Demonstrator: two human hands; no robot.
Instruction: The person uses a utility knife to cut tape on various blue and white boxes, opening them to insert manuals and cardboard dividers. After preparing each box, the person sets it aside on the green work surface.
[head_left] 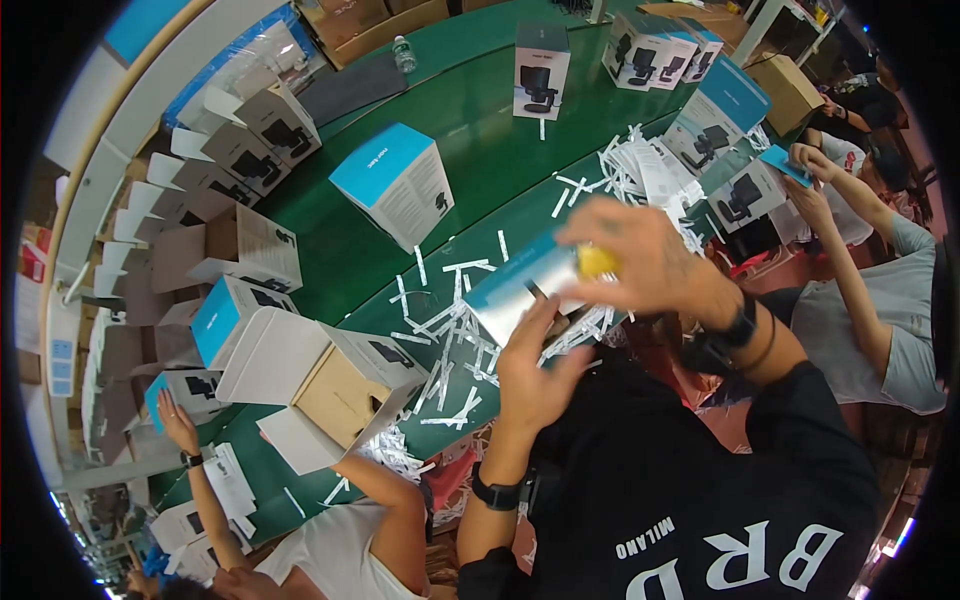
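A white carton with a blue top [520, 278] sits tilted at the table's near edge, in front of my body. My right hand [645, 255], smeared by motion, is closed around a small yellow object [597, 262] above the carton's right end. What kind of object it is cannot be made out. Against the carton's near side lie the outstretched fingers of my left hand [535, 385], its thumb spread away from them. A small dark patch shows on the carton beside those fingertips. White paper strips [450, 320] are scattered around the carton.
An upright blue-topped carton [395, 185] stands beyond, with another box [541, 75] farther back. An opened carton [335, 385] is at the left, near a co-worker's arm [385, 482]. Another co-worker's hands [810, 170] work at the right. Strips heap [640, 175] by more boxes.
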